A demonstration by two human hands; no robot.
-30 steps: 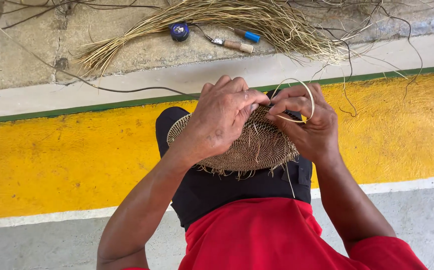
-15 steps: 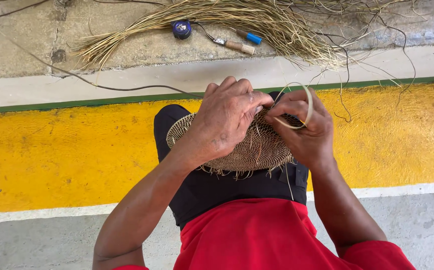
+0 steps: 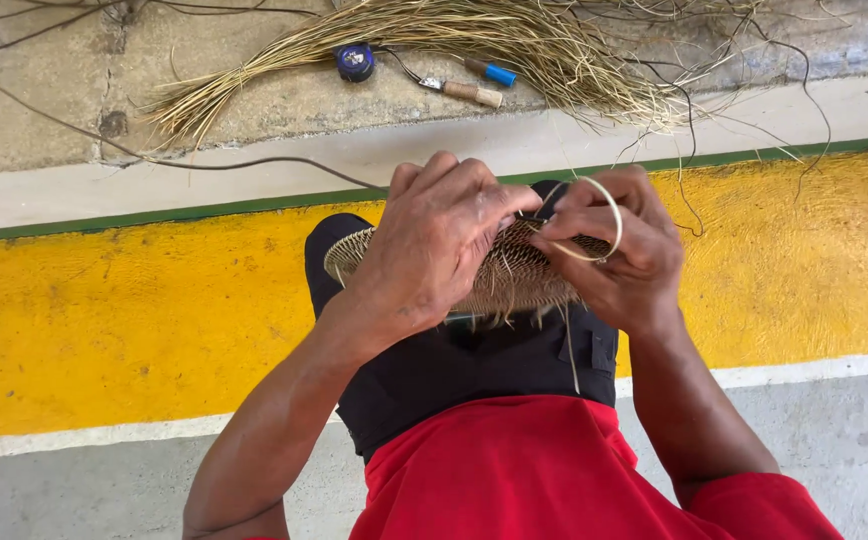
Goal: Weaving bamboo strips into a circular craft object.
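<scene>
Woven disc [image 3: 514, 275] middle behind left hand [image 3: 434, 245]

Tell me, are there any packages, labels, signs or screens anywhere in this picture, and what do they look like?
None that can be made out: no package, sign or screen.
Nearest candidate: a small round blue object on the concrete ledge beside the straw bundle; whether it carries a label is too small to tell.
The hands hold only a woven straw piece.
</scene>
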